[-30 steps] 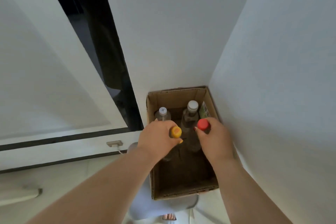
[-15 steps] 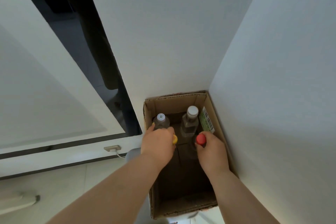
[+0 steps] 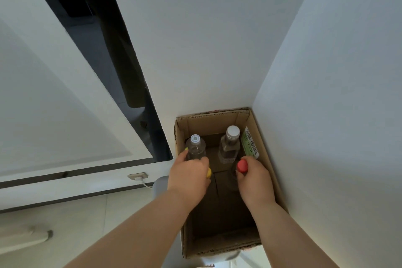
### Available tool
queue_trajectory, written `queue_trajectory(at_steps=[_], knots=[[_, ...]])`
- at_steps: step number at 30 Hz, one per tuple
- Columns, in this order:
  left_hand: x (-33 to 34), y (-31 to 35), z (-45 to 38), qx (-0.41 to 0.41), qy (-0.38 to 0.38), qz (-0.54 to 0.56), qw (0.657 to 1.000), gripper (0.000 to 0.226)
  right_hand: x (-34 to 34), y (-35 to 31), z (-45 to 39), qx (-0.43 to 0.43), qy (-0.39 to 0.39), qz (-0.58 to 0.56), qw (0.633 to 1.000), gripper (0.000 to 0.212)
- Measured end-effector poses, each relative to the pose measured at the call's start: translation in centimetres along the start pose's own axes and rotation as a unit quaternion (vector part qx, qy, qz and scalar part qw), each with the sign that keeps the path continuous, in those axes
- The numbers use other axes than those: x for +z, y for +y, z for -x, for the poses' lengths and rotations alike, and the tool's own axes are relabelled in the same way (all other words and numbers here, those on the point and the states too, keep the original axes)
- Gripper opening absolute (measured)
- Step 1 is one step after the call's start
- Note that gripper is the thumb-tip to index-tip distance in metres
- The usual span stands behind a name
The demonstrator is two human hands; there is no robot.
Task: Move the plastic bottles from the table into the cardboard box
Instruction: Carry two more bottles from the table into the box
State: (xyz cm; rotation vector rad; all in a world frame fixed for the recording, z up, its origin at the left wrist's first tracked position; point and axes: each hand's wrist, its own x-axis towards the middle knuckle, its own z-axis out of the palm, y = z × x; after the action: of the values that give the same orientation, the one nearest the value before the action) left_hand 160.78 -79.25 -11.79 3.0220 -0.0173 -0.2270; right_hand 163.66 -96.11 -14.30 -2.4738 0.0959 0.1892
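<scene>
While both of our arms reach down into the cardboard box (image 3: 258, 137), we have a bottle in each hand. Our left hand (image 3: 189, 177) is curled closed over the top of the yellow-capped bottle (image 3: 208, 173); only a sliver of its cap shows at the edge of our palm, and its body is hidden beneath the hand. Our right hand (image 3: 253, 177) is wrapped closed around the neck of the red-capped bottle (image 3: 242, 165), whose cap stands clear above our thumb while its clear body shows dimly below, inside the box.

Two more plastic bottles stand upright at the far end of the box. One is a clear bottle with a printed cap (image 3: 195, 147), just beyond our left fingertips, in the far left corner; we cannot tell whether our fingers touch it. Another is a clear bottle with a white cap (image 3: 230, 146), in the far right part, just beside a green label (image 3: 250, 146) stuck to the inner right wall.

That box sits in a corner where two white walls (image 3: 217, 39) meet, its right side against one of them. To its left we see a wall socket (image 3: 137, 176) with a white plug in it, and pale floor tiles (image 3: 65, 224) below.
</scene>
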Motion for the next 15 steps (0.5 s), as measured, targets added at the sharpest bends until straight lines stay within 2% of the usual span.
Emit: queue_trajectory(at_steps=[6, 11, 15], knots=[[0.02, 0.07, 0.22, -0.003, 0.004, -0.011, 1.000, 0.023, -0.04, 0.03, 0.22, 0.008, -0.005, -0.008, 1.000, 0.028], [0.13, -0.04, 0.07, -0.012, 0.006, -0.036, 0.999, 0.022, -0.17, 0.11, 0.17, 0.009, -0.031, -0.014, 0.999, 0.051], [0.11, -0.05, 0.00, -0.010, -0.004, -0.019, 1.000, 0.036, -0.29, -0.12, 0.33, -0.003, -0.046, -0.008, 0.999, 0.062]])
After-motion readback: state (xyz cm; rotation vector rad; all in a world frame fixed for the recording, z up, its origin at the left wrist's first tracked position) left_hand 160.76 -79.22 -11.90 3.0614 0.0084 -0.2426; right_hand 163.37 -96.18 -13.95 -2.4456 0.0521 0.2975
